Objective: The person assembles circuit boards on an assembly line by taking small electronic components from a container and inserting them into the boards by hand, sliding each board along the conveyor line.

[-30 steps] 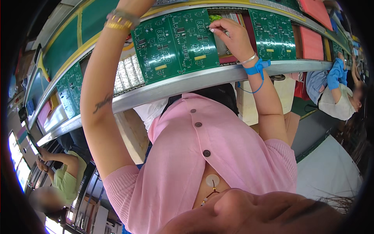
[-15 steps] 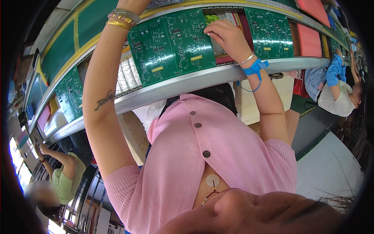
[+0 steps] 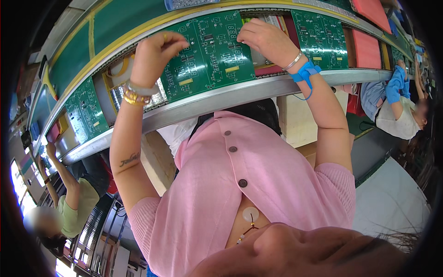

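A green circuit board (image 3: 207, 55) with digit displays, yellow strips and small parts lies on the rail line before me. My left hand (image 3: 154, 57) hangs over its left part, thumb and fingertips pinched together close to the surface. At the board's upper right edge is my right hand (image 3: 267, 39), its fingers also closed in a pinch. Anything between either set of fingertips is too small or hidden to name. A blue wrist strap (image 3: 305, 74) circles my right wrist.
More green circuit boards (image 3: 320, 39) (image 3: 86, 111) sit along the line to both sides. A metal rail (image 3: 207, 94) runs along its near edge. Beyond the board stands a blue tray (image 3: 191, 3). Pink foam sheets (image 3: 367, 48) lie at right. Other people work at both far sides.
My left hand has come back from beyond the upper edge of view to the board's left part. My right hand has shifted slightly left, its fingertips now at the board's edge.
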A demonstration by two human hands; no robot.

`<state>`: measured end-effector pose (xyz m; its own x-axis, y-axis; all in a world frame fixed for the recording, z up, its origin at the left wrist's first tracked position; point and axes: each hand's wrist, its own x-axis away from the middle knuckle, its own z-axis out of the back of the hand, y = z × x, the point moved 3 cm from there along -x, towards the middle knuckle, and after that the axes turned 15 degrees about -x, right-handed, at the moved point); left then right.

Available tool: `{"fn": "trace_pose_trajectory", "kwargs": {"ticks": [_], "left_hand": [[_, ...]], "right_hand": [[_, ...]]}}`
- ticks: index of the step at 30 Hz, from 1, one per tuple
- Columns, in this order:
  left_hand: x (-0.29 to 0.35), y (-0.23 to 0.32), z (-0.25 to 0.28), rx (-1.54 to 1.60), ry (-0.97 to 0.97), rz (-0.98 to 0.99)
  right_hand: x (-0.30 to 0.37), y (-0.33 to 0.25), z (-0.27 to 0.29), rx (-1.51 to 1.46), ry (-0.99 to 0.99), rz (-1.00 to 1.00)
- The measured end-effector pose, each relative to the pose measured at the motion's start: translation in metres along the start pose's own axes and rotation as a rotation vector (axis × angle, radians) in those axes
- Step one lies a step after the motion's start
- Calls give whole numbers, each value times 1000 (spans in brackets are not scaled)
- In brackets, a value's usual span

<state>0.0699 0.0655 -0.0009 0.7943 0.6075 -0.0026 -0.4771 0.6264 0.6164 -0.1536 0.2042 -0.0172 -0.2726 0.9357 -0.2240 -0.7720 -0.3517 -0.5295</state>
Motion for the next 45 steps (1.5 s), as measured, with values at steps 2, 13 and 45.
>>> {"fn": "trace_pose_trajectory", "kwargs": {"ticks": [2, 13, 45], "left_hand": [[15, -10, -7, 113, -11, 74], [30, -19, -19, 289, -8, 228], [20, -11, -2, -515, 113, -204]], "right_hand": [[-4, -1, -2, 43, -59, 2], [-146, 14, 10, 438, 195, 110], [-116, -24, 6, -330, 327, 40]]}}
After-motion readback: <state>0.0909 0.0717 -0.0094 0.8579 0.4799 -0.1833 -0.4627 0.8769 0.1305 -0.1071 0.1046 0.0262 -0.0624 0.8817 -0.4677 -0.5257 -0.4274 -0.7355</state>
